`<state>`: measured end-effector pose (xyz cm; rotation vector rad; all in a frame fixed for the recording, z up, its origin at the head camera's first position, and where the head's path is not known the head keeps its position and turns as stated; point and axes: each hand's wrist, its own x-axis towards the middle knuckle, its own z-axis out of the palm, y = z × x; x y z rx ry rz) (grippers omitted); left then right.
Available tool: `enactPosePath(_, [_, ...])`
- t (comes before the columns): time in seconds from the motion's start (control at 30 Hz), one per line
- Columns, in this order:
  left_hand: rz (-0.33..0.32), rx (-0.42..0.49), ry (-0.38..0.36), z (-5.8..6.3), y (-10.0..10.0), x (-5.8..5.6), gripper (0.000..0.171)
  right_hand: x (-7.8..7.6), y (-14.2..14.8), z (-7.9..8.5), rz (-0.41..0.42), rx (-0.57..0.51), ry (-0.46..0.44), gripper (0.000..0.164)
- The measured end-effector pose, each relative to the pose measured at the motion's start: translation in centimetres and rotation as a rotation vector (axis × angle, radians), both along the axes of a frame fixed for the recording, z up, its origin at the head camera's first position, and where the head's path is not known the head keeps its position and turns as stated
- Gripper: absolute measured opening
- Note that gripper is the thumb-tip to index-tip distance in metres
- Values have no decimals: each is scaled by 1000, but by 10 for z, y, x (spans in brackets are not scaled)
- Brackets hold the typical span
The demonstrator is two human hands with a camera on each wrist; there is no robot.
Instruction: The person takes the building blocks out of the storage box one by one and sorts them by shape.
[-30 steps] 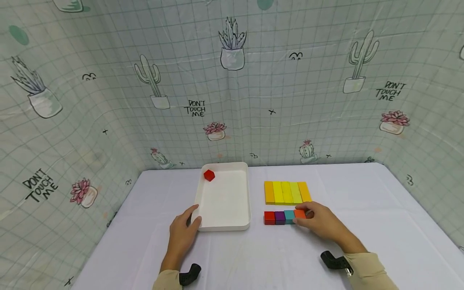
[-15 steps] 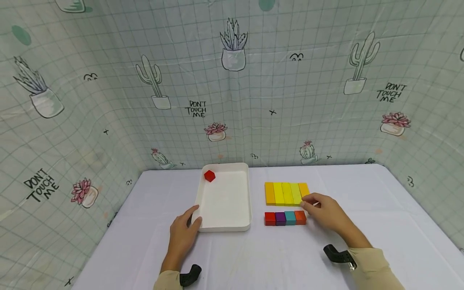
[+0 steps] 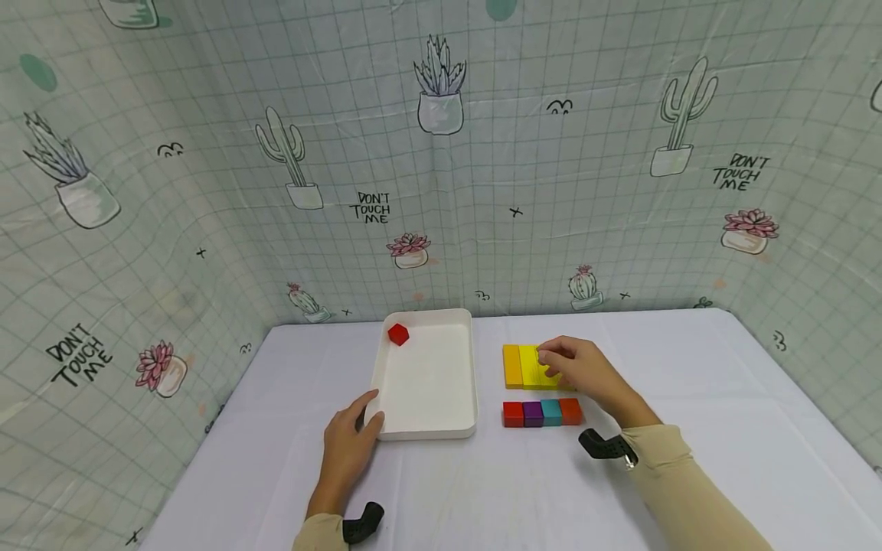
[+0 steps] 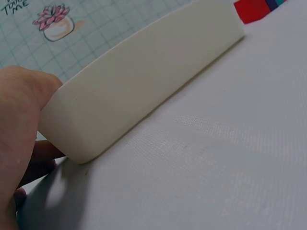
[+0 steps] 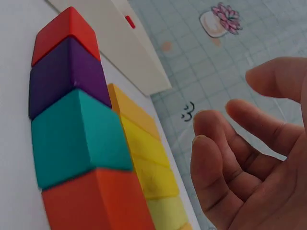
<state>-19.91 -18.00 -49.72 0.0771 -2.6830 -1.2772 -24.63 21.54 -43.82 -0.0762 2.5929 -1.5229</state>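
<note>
My left hand is at the near left corner of a white tray. In the left wrist view its thumb lies at the rim while other fingers curl at the corner's lower edge, so it holds the tray there. My right hand, bent fingers apart and nothing between them, hovers over a row of flat yellow blocks, hiding its right part. Nearer me, a row of cubes lies side by side: red, purple, teal and orange-red.
A red block lies in the tray's far left corner. White cloth covers the table. Behind and at both sides hangs a grid-patterned curtain with printed cacti. Each wrist wears a black camera mount.
My right hand has left the orange-red cube and moved away from me and leftward, to above the yellow blocks. The left hand, tray and cubes stay where they were.
</note>
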Motion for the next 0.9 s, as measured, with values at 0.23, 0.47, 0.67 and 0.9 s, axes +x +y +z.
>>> enactPosePath(0.23, [-6,10,8,-3,1,-1,44,-19,-21,3,78,-19,31,42])
enactPosePath(0.47, [17,24,17,-4,0,-3,44,-37,-48,8,120,-78,12,38])
enactPosePath(0.67, [-3,21,15,-3,1,-3,44,-46,-74,10,105,-105,-21,42])
enactPosePath(0.9, [-3,12,15,-1,-1,0,43,-57,-99,1,96,-166,-25,47])
